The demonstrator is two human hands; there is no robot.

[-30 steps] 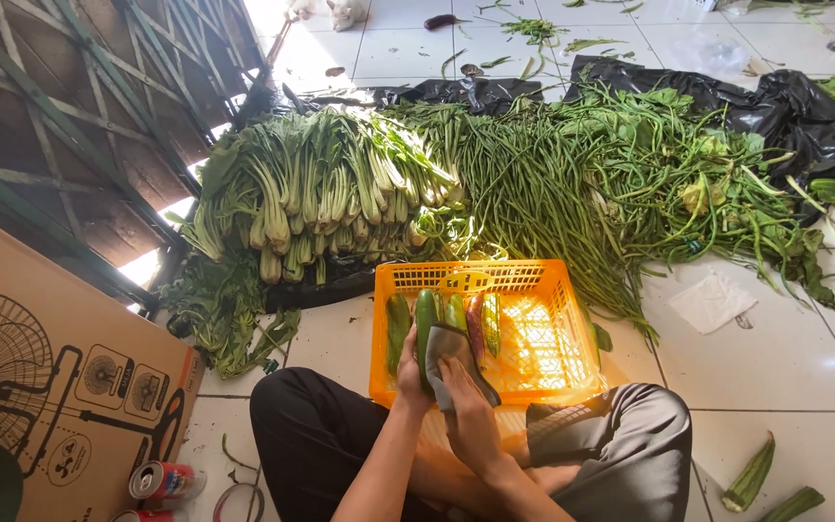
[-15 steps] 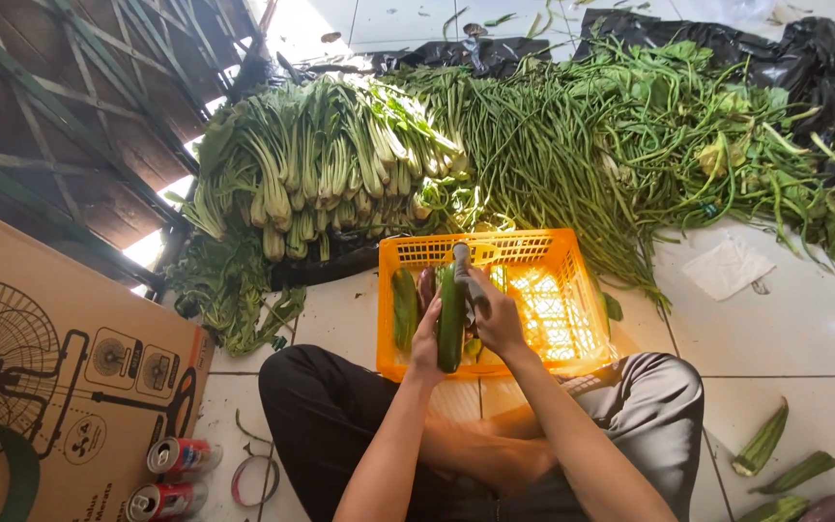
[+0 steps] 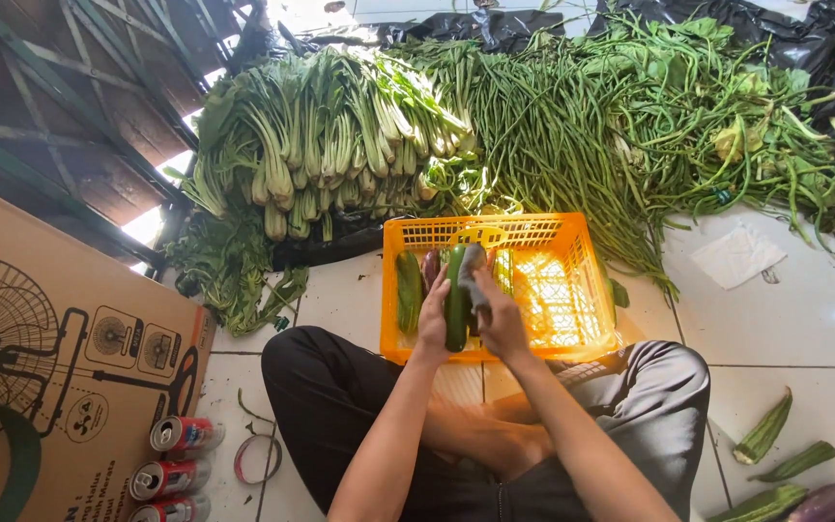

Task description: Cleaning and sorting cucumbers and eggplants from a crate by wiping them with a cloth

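Note:
My left hand (image 3: 433,321) holds a long green cucumber (image 3: 455,302) upright over the near edge of an orange plastic crate (image 3: 572,290). My right hand (image 3: 501,319) grips a grey cloth (image 3: 471,273) pressed against the cucumber's upper part. Inside the crate lie another green cucumber (image 3: 408,290) at the left and a dark purple eggplant (image 3: 431,267) beside it. I sit cross-legged on the white tiled floor with the crate in front of my knees.
Behind the crate lie a pile of bok choy (image 3: 321,145), long beans (image 3: 553,126) and leafy greens on black plastic (image 3: 823,39). A cardboard fan box (image 3: 41,358) and red cans (image 3: 181,435) are at left. Green okra-like pods (image 3: 765,435) lie at right, with a white paper (image 3: 736,256).
My view has tilted down and closer. Both hands keep the cucumber over the crate, and the right hand with the cloth has slid along it.

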